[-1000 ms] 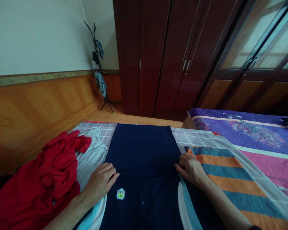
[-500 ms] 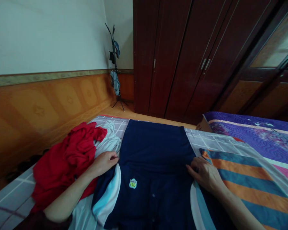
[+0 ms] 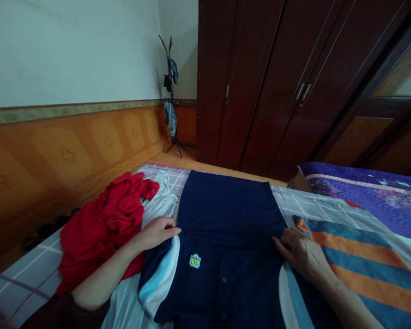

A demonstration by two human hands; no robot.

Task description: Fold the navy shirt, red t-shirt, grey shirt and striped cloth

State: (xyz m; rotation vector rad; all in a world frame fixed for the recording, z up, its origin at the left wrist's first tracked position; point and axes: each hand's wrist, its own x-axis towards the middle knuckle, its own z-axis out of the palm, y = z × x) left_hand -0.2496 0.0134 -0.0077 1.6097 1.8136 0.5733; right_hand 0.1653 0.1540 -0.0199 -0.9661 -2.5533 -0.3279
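A navy polo shirt [image 3: 229, 205] lies spread out before me, its hem toward the far edge of the bed. It has white and light blue sleeve panels and a small tennis badge [image 3: 195, 261]. My left hand [image 3: 160, 232] is closed in a pinch on the shirt's left side, just above the sleeve panel. Across from it, my right hand [image 3: 299, 253] grips the right side, fingers curled at the cloth's edge. Left of the shirt are a crumpled red garment [image 3: 104, 214] and a pale garment [image 3: 162, 198]. An orange-and-blue striped garment [image 3: 366, 251] lies beside my right forearm.
The bed has a grey checked sheet [image 3: 29, 274]. Beyond it stand a dark red wardrobe [image 3: 253, 82] and a coat rack [image 3: 172, 91] in the corner. A second bed with a purple cover [image 3: 356, 183] is at the right. A tiled wall runs along the left.
The whole view has shifted slightly, so everything appears a little farther right. Both hands keep their places on the shirt, which looks unchanged.
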